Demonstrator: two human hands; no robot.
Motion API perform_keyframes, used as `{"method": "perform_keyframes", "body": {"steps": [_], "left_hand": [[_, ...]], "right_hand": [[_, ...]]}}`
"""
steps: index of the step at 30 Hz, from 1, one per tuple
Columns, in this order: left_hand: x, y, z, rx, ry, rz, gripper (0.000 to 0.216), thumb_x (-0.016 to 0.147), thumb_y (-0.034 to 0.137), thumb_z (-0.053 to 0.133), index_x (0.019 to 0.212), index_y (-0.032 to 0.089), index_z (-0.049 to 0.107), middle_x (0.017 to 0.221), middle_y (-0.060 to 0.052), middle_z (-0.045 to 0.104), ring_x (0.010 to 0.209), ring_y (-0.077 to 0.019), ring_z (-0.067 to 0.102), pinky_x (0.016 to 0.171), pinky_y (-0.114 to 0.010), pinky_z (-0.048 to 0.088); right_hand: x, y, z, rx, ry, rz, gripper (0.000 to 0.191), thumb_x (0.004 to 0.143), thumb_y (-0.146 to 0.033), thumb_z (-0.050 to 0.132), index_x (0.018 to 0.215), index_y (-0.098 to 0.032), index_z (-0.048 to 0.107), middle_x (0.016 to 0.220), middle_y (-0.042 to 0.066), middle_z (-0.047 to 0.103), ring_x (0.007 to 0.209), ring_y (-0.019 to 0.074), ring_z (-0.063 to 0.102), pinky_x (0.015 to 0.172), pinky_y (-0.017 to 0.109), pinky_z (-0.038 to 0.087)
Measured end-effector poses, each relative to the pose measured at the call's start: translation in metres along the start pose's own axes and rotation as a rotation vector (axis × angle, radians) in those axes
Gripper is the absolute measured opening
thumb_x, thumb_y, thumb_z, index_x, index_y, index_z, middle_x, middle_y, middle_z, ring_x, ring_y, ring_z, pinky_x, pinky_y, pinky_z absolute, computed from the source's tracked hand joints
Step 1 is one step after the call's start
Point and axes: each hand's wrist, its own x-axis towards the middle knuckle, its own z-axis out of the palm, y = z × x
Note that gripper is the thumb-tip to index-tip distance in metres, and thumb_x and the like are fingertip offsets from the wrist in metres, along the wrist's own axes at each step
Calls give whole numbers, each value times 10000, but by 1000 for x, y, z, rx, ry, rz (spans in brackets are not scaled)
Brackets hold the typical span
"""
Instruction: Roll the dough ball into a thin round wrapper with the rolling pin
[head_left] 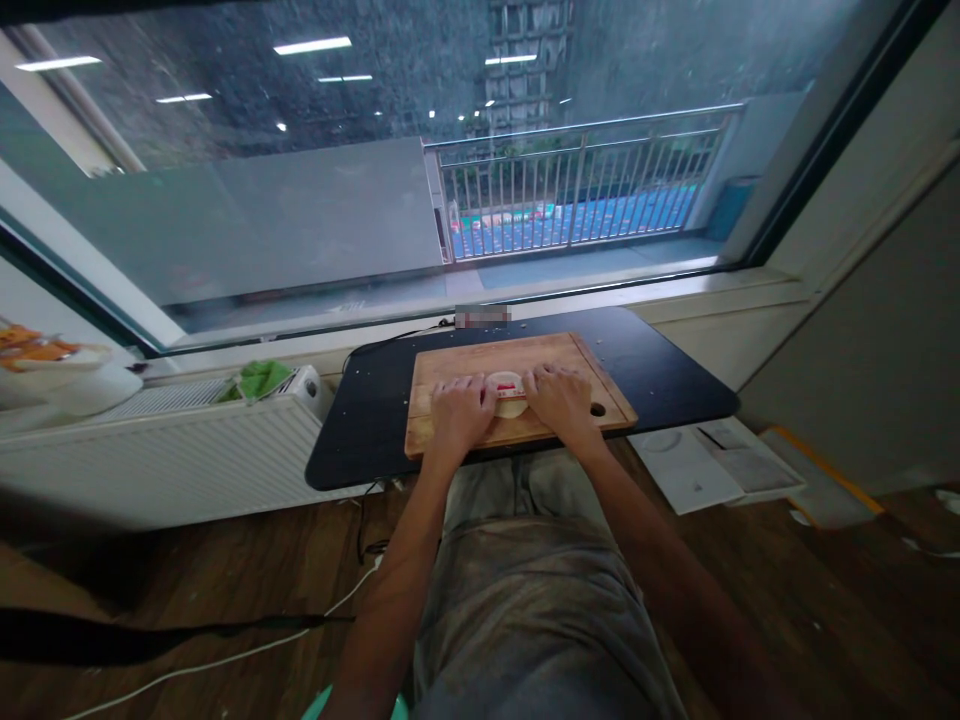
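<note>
A wooden cutting board (450, 365) lies on a small black table (660, 380) under a wide window. In the board's middle sits a small round pale thing with a red strip across it (508, 392); I cannot make out what it is. My left hand (459, 405) rests on the board at its left side, fingers curled and touching it. My right hand (561, 395) presses against its right side, fingers bent too. Both hands seem to grip or roll a thin rod across it, though this is too small to be sure.
A white radiator (150, 450) runs along the wall at left, with a green cloth (259, 378) on top. White boxes (712, 460) lie on the wooden floor at right. A black cable and a white cable (225, 655) cross the floor.
</note>
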Motion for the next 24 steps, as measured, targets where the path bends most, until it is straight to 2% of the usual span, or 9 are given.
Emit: {"method": "perform_keyframes", "body": {"steps": [7, 13, 18, 24], "left_hand": [[-20, -2, 6, -56, 55, 6, 476, 1168, 407, 421, 1438, 203, 755, 1396, -125, 795, 1261, -312, 691, 1109, -470, 414], [-31, -3, 11, -45, 93, 30, 504, 1174, 422, 401, 1518, 223, 712, 1399, -121, 784, 1272, -331, 672, 1139, -520, 420], [-38, -5, 13, -23, 92, 53, 501, 1170, 436, 416, 1561, 261, 677, 1413, -117, 772, 1300, -334, 650, 1183, -531, 415], [-25, -11, 9, 17, 24, 97, 541, 1181, 473, 373, 1636, 285, 598, 1659, -107, 627, 1490, -336, 554, 1215, -519, 428]], "right_hand": [[-23, 1, 1, 34, 65, 10, 461, 1165, -294, 400, 1111, -125, 826, 1183, 187, 836, 1123, 291, 735, 979, 368, 421], [-29, 4, 2, 54, 101, -7, 425, 1161, -276, 420, 1097, -143, 819, 1164, 153, 843, 1085, 280, 738, 965, 373, 409], [-33, 7, 7, 58, 131, -9, 410, 1158, -283, 430, 1136, -139, 813, 1222, 160, 837, 1139, 286, 725, 992, 385, 408], [-20, 7, 9, 76, 102, -24, 459, 1170, -296, 387, 1167, -143, 820, 1305, 165, 815, 1232, 294, 687, 1036, 398, 404]]}}
